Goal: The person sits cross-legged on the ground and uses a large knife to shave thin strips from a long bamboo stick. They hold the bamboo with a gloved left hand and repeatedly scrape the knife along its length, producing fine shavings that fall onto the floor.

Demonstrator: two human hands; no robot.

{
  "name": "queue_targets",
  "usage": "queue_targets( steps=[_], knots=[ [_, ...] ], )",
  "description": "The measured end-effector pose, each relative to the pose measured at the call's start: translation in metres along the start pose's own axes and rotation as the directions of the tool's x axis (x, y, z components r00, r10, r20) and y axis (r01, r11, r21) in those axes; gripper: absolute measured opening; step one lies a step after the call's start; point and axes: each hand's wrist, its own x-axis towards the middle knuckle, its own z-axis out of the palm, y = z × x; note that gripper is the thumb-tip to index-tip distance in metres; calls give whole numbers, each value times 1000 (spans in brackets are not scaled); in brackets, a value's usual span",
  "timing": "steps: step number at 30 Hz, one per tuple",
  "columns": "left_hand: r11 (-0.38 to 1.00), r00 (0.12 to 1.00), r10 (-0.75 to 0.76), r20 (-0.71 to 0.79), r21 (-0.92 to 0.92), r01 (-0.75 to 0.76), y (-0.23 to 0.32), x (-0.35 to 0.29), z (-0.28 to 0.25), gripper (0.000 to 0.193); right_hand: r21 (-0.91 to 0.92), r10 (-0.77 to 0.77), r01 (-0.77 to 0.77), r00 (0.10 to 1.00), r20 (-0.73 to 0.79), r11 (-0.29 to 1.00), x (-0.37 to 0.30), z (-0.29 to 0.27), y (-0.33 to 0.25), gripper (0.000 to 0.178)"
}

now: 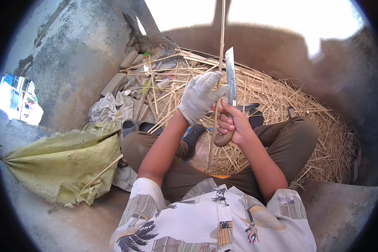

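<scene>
My left hand (197, 97), in a white knitted glove, is closed around a long, thin bamboo strip (222, 35). The strip stands nearly upright, running from the top of the view down to my lap. My right hand (234, 126) grips the brown handle of a knife (231, 77). Its straight, flat blade points up and away from me, just right of the strip. Both hands are close together above my crossed legs, and the right thumb lies near the gloved hand and the strip. Whether the blade touches the strip, I cannot tell.
A large heap of pale split strips and shavings (281, 98) spreads ahead and to the right. At left lies a yellow-green woven sack (63, 161), with a whitish sack (109, 109) and rubble (115, 84) beyond it. Worn walls (80, 50) enclose the spot.
</scene>
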Motion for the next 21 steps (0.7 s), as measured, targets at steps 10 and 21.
queue_targets(
  steps=[10,21],
  knots=[
    [986,774,-152,-615,-154,71,-14,16,-57,28,167,17,50,926,-376,985,15,-33,2,16],
    [871,325,-479,-815,-396,290,-21,30,-134,40,40,32,-20,947,-319,999,16,-25,13,20]
  ],
)
